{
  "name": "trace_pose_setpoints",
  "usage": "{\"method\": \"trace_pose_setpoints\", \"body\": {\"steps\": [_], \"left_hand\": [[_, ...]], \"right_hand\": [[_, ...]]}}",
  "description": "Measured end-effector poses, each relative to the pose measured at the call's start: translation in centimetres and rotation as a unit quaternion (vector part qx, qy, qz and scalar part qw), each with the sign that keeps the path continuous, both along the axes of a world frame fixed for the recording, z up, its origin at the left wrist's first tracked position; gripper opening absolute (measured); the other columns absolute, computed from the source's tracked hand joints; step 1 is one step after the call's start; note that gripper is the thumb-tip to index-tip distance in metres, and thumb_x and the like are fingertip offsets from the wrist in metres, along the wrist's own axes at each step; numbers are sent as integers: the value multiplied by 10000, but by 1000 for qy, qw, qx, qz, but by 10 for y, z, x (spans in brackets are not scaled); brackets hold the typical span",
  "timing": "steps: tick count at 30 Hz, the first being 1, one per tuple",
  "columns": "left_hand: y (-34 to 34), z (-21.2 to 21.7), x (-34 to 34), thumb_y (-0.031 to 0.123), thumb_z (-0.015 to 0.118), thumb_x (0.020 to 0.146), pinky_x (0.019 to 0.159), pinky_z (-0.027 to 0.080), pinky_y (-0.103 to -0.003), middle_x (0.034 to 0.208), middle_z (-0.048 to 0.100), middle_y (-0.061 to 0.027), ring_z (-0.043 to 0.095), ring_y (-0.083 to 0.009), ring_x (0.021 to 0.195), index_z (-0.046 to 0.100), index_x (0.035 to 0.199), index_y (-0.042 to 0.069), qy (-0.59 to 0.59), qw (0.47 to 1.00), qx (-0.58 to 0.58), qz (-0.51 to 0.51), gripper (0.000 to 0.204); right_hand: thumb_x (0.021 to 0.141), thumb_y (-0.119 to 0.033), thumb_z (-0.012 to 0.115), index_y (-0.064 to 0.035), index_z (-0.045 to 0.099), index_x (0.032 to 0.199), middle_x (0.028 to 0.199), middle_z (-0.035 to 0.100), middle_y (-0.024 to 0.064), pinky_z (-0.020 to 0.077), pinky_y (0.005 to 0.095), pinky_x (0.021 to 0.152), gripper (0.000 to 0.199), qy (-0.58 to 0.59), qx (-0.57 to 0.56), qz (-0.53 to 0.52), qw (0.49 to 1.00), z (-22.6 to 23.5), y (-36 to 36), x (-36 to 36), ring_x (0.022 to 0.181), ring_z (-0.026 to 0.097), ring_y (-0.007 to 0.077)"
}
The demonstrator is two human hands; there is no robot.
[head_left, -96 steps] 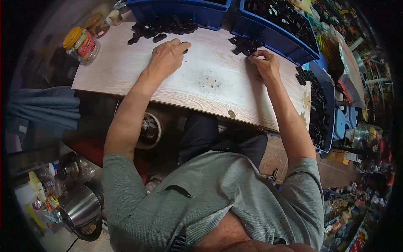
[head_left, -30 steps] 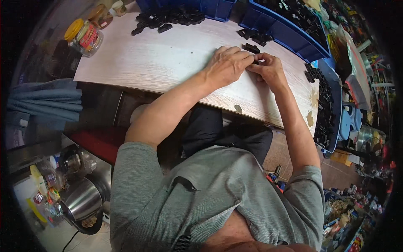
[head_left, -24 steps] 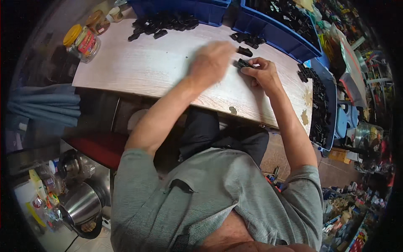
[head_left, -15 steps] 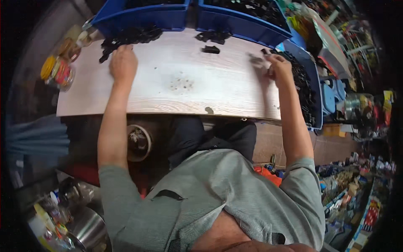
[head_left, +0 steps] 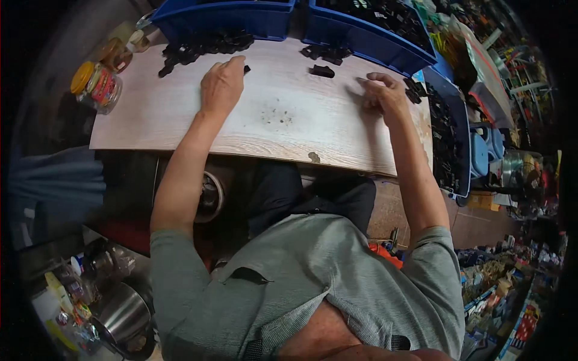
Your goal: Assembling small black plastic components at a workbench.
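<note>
My left hand is closed over the white tabletop, with a small black plastic part showing at its fingertips. Behind it lies a loose heap of black plastic parts. On the right, my right hand hovers above the table with its fingers apart, and I see nothing in it. Just beyond that hand, a few black parts lie at the table's right edge. A single black part rests between my hands, in front of a smaller heap.
Two blue bins of black parts stand along the back. Another blue bin sits at the right side. A yellow-lidded jar is on the left. Dark specks mark the white table. A round bucket stands below.
My left hand has left the heap and moved right with a small black part. My right hand's fingers have spread, and the dark part at their tips is gone. The view has shifted slightly.
</note>
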State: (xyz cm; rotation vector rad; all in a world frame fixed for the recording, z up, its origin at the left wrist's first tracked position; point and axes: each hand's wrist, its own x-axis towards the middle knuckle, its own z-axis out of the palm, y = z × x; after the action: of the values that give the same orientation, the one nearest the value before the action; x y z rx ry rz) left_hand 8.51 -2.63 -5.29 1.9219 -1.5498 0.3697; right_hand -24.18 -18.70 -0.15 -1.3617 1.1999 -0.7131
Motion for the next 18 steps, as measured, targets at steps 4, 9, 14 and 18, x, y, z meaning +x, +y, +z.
{"method": "trace_pose_setpoints", "body": {"steps": [4,9,14,18], "left_hand": [[9,3,7,142,623,958,811,530,-441,989,735,-185,669,-365,894,706,1140,5,49,998,-26,40,243],[23,2,-3,123,655,925,879,528,-429,1070,744,-152,660,-350,977,725,1149,30,-6,999,-25,-30,253],[20,-1,-4,109,669,910,876,543,-409,1098,741,-153,675,-337,965,721,1164,28,7,999,-13,-37,271],[11,7,-37,120,646,942,861,582,-396,1092,747,-165,718,-303,969,708,1222,46,118,989,-41,-80,296]], "right_hand": [[801,-198,842,-77,632,1207,573,493,-19,408,264,436,473,45,17,75,996,-2,8,35,481,508,97],[822,-187,831,-136,678,1159,572,510,-18,379,281,409,374,108,-18,86,990,-4,10,66,450,475,101],[849,-234,806,-139,715,1048,566,505,-18,335,297,368,238,122,-24,77,989,-8,12,80,427,443,92],[853,-245,796,-127,719,1001,554,483,-31,365,282,388,204,121,3,110,987,-6,14,73,433,447,89]]}}
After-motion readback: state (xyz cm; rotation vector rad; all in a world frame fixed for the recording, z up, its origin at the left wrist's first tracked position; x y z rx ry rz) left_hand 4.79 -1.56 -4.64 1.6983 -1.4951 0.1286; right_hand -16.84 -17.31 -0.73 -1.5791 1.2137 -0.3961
